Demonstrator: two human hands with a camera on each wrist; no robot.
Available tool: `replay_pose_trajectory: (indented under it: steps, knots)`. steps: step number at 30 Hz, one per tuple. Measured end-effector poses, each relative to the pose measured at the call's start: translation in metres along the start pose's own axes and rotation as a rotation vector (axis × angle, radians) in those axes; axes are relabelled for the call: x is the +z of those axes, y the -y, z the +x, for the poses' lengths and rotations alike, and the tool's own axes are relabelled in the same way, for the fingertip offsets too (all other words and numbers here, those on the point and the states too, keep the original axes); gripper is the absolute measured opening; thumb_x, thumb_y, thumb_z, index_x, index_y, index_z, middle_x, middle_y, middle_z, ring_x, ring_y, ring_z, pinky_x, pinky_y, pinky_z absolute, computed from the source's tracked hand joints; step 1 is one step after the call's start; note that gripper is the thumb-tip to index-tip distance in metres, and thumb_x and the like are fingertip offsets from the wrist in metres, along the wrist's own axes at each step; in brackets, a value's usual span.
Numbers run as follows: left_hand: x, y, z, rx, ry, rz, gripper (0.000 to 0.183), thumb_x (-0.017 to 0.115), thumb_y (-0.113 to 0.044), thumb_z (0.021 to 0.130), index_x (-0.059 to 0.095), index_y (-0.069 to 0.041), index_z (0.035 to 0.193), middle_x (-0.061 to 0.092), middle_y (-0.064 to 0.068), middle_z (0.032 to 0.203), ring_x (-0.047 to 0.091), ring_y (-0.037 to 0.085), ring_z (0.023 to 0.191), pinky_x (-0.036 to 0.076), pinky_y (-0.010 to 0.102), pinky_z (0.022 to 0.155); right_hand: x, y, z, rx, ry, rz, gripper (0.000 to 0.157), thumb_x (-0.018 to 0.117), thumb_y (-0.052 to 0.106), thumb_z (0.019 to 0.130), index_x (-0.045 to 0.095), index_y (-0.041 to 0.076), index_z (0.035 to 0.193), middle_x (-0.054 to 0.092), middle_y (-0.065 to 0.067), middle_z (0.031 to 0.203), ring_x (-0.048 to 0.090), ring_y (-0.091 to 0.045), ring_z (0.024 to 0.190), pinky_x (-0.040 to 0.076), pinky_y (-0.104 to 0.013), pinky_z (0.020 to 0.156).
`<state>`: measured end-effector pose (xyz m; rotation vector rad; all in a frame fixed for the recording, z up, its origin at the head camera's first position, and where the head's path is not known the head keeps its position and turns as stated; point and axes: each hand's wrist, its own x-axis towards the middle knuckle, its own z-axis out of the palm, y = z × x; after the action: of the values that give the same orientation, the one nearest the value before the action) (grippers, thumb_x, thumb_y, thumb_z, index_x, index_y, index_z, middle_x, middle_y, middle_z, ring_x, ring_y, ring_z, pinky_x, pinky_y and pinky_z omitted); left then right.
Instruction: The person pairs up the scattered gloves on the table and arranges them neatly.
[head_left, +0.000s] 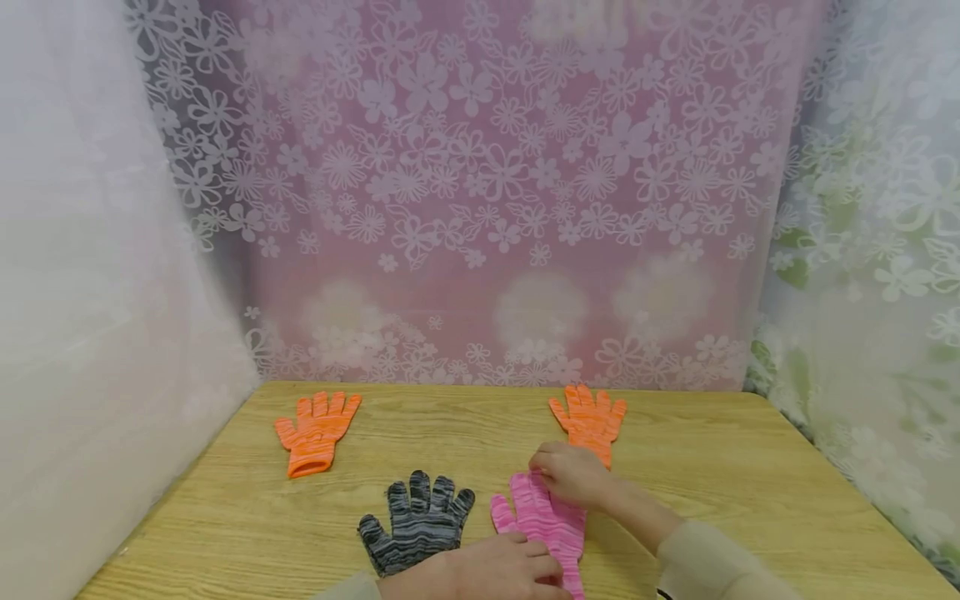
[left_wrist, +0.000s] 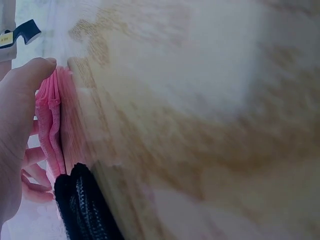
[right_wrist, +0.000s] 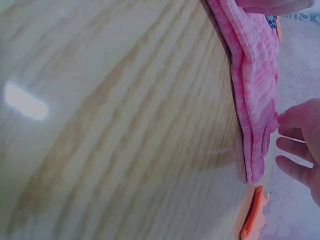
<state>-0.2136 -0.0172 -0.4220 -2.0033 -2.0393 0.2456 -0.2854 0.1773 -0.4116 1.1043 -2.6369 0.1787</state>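
Observation:
A pink knitted glove (head_left: 543,521) lies flat near the table's front, fingers pointing away. Seen edge-on in the right wrist view, the pink glove (right_wrist: 252,90) shows more than one layer. My left hand (head_left: 483,571) rests across its cuff, thumb at the edge and fingers loosely bent over the top. My right hand (head_left: 573,475) is at the glove's fingertips, where thumb and forefinger appear to pinch a bit of the knit; the exact contact is partly hidden. Left of it lies a black-and-grey glove (head_left: 420,521), its lower part covered by my left forearm.
An orange glove (head_left: 315,433) lies at the table's back left. Another orange glove (head_left: 588,421) lies at the back right, its cuff close behind my right hand. Flowered curtains (head_left: 510,192) hang behind and beside the wooden table (head_left: 450,425).

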Motion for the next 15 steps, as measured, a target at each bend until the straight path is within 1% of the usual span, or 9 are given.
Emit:
replay_pose_trajectory:
  steps: [3, 9, 15]
  knots:
    - [0.001, 0.0, 0.0, -0.001, 0.001, 0.011, 0.032, 0.048, -0.037, 0.095, 0.058, -0.027, 0.124, 0.053, -0.01, 0.115, 0.045, 0.002, 0.101, 0.032, 0.01, 0.075, 0.003, 0.002, 0.003, 0.029, 0.013, -0.01, 0.012, 0.064, 0.004, 0.08, 0.068, 0.009, 0.09, 0.062, -0.001, 0.088, 0.06, -0.019, 0.084, 0.049, -0.028, 0.064]
    - [0.001, 0.0, 0.0, -0.002, -0.002, 0.022, 0.033, 0.047, -0.038, 0.094, 0.058, -0.027, 0.123, 0.052, -0.011, 0.116, 0.045, 0.002, 0.101, 0.032, 0.01, 0.076, 0.011, 0.002, 0.009, 0.037, 0.014, -0.017, 0.012, 0.063, 0.001, 0.079, 0.068, 0.012, 0.084, 0.059, 0.002, 0.082, 0.059, -0.017, 0.078, 0.048, -0.027, 0.06]
    - [0.0, -0.001, 0.0, -0.003, -0.012, 0.036, 0.033, 0.047, -0.039, 0.094, 0.058, -0.028, 0.123, 0.052, -0.011, 0.115, 0.044, 0.001, 0.1, 0.032, 0.01, 0.075, 0.015, 0.002, 0.012, 0.037, -0.013, -0.05, 0.011, 0.064, 0.004, 0.08, 0.067, 0.014, 0.078, 0.055, 0.004, 0.077, 0.058, -0.015, 0.073, 0.046, -0.025, 0.056]
